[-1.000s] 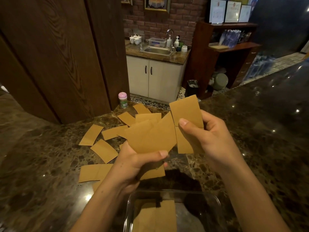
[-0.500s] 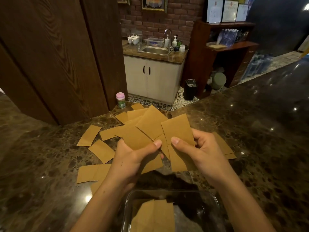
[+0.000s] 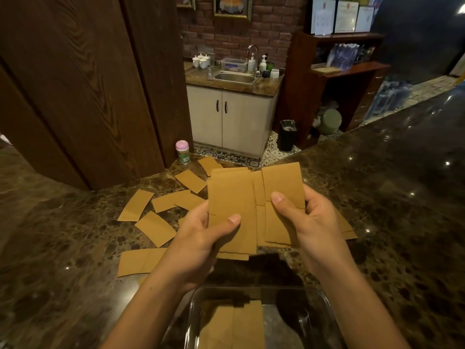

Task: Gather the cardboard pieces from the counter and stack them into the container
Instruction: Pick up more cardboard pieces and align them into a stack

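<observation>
My left hand [image 3: 201, 240] grips a bundle of brown cardboard pieces [image 3: 232, 197], held upright over the dark marble counter [image 3: 63, 248]. Beside it, my right hand [image 3: 304, 220] holds a second bundle of cardboard pieces [image 3: 283, 183], its edge touching the left bundle. Several loose cardboard pieces [image 3: 154, 229] lie flat on the counter to the left and behind my hands. A clear container [image 3: 324, 308] sits at the near edge below my hands, with cardboard pieces in the container [image 3: 234, 326] lying flat on its bottom.
A small jar with a pink lid [image 3: 183, 151] stands at the counter's far edge by a wooden panel [image 3: 83, 91]. Beyond the counter are a sink cabinet [image 3: 232, 122], a black bin [image 3: 286, 134] and a wooden shelf [image 3: 347, 71].
Both hands have turned their fanned, tilted pieces upright and squared them into two neater bundles side by side. The pieces on the counter and in the container have not moved.
</observation>
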Action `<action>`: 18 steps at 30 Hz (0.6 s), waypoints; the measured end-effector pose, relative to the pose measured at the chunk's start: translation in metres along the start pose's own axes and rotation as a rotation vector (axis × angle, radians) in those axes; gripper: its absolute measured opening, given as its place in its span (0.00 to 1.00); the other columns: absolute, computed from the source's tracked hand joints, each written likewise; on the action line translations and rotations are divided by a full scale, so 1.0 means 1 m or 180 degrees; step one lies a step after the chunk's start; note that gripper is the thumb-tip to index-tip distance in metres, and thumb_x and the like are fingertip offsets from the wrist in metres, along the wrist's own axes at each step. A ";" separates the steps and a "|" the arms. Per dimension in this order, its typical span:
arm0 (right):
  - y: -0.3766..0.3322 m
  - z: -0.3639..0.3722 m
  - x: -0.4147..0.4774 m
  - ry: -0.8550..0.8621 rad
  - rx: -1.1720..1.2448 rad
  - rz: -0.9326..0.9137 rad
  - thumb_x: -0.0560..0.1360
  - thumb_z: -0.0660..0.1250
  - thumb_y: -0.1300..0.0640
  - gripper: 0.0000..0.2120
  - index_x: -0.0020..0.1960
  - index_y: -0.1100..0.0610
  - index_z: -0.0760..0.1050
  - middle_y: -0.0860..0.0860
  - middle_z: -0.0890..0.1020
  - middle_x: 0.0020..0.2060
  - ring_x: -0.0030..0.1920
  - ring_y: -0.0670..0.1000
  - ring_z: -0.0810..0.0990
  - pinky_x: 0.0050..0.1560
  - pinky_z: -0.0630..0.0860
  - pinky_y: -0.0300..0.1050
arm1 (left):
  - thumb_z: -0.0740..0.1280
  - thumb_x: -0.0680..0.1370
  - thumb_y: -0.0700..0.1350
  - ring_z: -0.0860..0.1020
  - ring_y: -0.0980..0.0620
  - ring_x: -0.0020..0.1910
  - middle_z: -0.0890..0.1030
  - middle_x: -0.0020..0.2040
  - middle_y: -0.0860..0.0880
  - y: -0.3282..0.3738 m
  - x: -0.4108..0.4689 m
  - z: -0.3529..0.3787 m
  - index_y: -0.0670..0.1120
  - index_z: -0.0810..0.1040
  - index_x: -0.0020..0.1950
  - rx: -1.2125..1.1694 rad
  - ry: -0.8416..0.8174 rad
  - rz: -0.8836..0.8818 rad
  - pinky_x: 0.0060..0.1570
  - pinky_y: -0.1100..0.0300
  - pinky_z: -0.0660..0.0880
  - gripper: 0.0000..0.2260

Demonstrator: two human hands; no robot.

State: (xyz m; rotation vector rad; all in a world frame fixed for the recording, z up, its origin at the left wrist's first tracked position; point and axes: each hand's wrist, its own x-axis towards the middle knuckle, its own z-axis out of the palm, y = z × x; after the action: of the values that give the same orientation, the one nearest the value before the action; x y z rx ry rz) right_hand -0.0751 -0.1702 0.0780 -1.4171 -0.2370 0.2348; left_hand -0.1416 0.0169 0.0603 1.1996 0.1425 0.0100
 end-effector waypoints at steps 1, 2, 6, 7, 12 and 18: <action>-0.001 0.000 -0.001 -0.0034 0.0114 0.0037 0.80 0.68 0.60 0.13 0.64 0.55 0.80 0.54 0.89 0.54 0.54 0.53 0.88 0.52 0.86 0.50 | 0.72 0.77 0.40 0.83 0.42 0.59 0.85 0.59 0.41 0.000 0.001 0.001 0.43 0.76 0.66 0.0015 0.0078 0.0092 0.50 0.53 0.82 0.18; -0.002 0.000 -0.002 -0.0094 0.0289 0.0118 0.80 0.68 0.60 0.14 0.64 0.56 0.80 0.54 0.89 0.54 0.54 0.54 0.88 0.51 0.86 0.48 | 0.72 0.74 0.39 0.83 0.41 0.59 0.85 0.58 0.41 -0.001 0.002 0.001 0.42 0.76 0.66 -0.0002 0.0181 0.0166 0.51 0.54 0.82 0.20; -0.006 0.001 -0.005 -0.0393 0.0707 0.0416 0.76 0.69 0.58 0.18 0.65 0.60 0.79 0.56 0.89 0.53 0.49 0.53 0.89 0.43 0.85 0.42 | 0.77 0.69 0.38 0.85 0.44 0.55 0.86 0.55 0.43 -0.001 0.006 0.002 0.45 0.77 0.63 -0.0054 0.0401 0.0332 0.47 0.57 0.82 0.24; -0.005 0.002 -0.004 -0.0434 0.0657 0.0451 0.76 0.69 0.58 0.18 0.65 0.60 0.79 0.56 0.89 0.52 0.49 0.52 0.89 0.43 0.85 0.42 | 0.79 0.68 0.37 0.85 0.44 0.55 0.86 0.55 0.43 -0.002 0.006 0.002 0.45 0.78 0.63 -0.0039 0.0399 0.0354 0.47 0.56 0.82 0.24; -0.006 0.006 -0.001 -0.0417 0.0628 0.0441 0.80 0.67 0.61 0.13 0.63 0.57 0.81 0.56 0.89 0.52 0.48 0.53 0.89 0.43 0.85 0.44 | 0.77 0.66 0.38 0.85 0.44 0.55 0.87 0.55 0.43 -0.007 0.007 0.004 0.46 0.77 0.63 -0.0019 0.0518 0.0438 0.48 0.53 0.82 0.26; -0.007 0.008 0.000 -0.0333 0.0648 0.0209 0.78 0.68 0.61 0.13 0.62 0.58 0.82 0.57 0.89 0.52 0.50 0.55 0.89 0.45 0.86 0.47 | 0.78 0.68 0.41 0.85 0.43 0.53 0.86 0.55 0.43 -0.007 0.004 0.006 0.45 0.77 0.64 -0.0032 0.0504 0.0283 0.45 0.55 0.82 0.25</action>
State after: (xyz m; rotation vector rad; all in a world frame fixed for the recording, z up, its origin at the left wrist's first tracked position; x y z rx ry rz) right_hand -0.0778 -0.1637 0.0858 -1.2133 -0.2456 0.3773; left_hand -0.1375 0.0093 0.0559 1.1941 0.2275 0.1836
